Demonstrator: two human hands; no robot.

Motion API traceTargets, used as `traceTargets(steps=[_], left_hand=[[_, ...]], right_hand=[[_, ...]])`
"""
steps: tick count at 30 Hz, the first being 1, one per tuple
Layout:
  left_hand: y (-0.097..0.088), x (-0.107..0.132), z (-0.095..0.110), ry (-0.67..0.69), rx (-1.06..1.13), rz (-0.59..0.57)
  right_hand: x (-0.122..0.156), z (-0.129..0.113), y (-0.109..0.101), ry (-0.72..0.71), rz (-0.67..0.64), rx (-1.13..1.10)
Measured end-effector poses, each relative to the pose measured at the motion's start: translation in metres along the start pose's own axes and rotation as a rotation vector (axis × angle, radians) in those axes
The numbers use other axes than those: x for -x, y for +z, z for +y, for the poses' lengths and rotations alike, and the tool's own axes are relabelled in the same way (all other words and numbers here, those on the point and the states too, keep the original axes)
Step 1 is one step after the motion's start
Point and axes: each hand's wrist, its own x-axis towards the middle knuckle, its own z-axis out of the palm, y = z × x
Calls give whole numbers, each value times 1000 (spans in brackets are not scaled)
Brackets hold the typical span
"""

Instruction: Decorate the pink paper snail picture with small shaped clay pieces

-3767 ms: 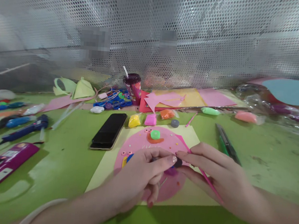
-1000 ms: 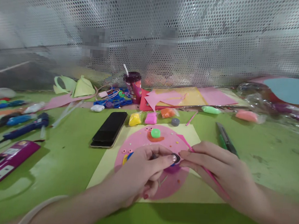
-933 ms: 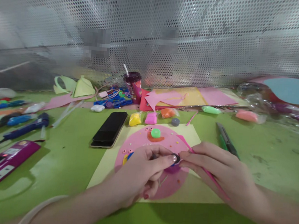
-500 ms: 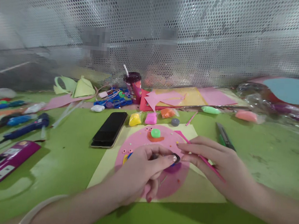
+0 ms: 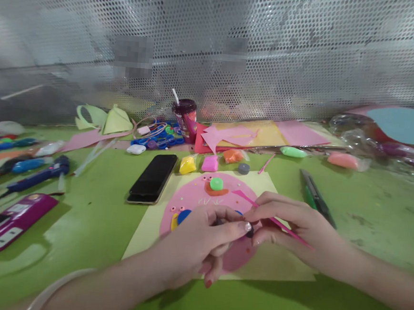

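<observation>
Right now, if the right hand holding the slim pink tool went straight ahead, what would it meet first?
Probably the small dark clay-like lump pinched by the left hand; whether the right hand touches it is unclear.

the left forearm (image 5: 126,275) slants up and inward to its fingertips, the wrist nearly straight behind them. the left hand (image 5: 206,236) shows its back and thumb side; the left thumb (image 5: 231,232) lies extended, its pale nail uppermost, and the left index finger (image 5: 228,213) arches above and beyond it, the two closed in a pinch. a lower finger (image 5: 214,270) hangs bent beneath that thumb, its red nail pointing down.

opposite these fingertips, the right forearm (image 5: 372,278) slopes in behind its own fingers. the right hand (image 5: 288,218) is side-on, long fingers bent at the knuckles above the right thumb (image 5: 268,235), in a loose grip. the foremost right fingertips are just beside the left thumb's tip; whether they touch is unclear.
</observation>
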Motion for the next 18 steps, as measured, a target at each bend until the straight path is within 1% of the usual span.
traceTargets(steps=[7, 11, 15, 18], left_hand=[[4, 1, 6, -37, 90, -35], [1, -1, 2, -23, 75, -39], [-1, -2, -4, -22, 66, -19], [1, -2, -3, -11, 74, 15]], right_hand=[[2, 2, 3, -154, 58, 128], [1, 0, 3, -216, 35, 178], [1, 1, 3, -254, 42, 237], [2, 1, 4, -247, 43, 246]])
